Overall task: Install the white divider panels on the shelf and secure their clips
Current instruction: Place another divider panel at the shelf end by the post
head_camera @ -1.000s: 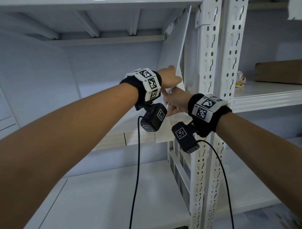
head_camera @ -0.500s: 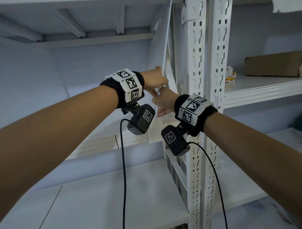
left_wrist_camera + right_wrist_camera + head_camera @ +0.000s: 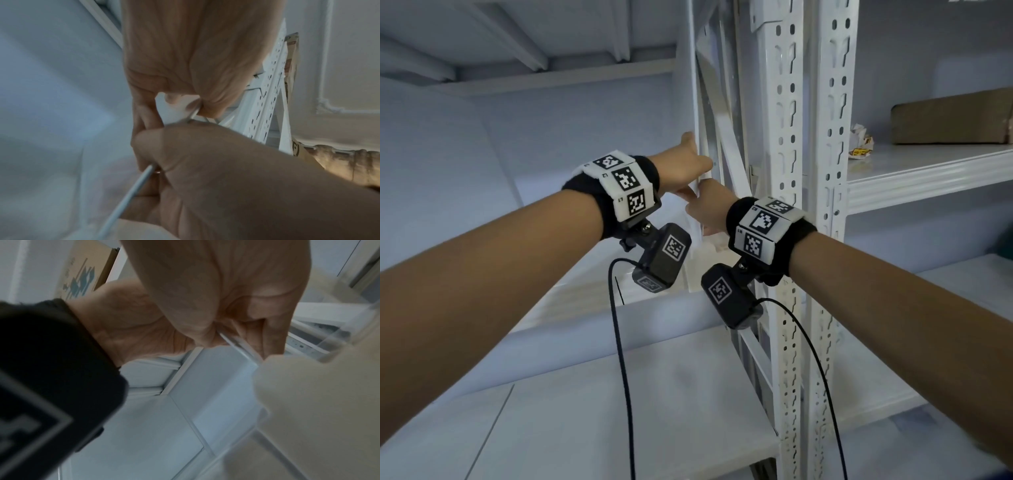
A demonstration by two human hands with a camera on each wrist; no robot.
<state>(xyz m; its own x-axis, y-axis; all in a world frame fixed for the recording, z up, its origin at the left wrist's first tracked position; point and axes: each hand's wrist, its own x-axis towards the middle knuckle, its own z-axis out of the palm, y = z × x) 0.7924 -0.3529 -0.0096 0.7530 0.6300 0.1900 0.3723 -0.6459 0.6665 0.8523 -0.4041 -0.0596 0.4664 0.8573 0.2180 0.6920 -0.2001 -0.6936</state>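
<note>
A white divider panel stands upright and edge-on in the shelf bay, close to the left of the perforated upright. My left hand pinches its front edge at mid height; in the left wrist view the fingers of my left hand close on the thin white sheet. Just below, touching the left hand, my right hand grips the same edge. In the right wrist view my right hand curls round the thin panel edge. No clip is visible.
A second perforated upright stands beside the first, with a diagonal brace behind the panel. The right bay's shelf holds a cardboard box and a crumpled wrapper. A lower shelf board lies beneath my arms.
The panel has swung from a tilt to upright and edge-on, closer to the upright. Both hands kept their hold and moved with it.
</note>
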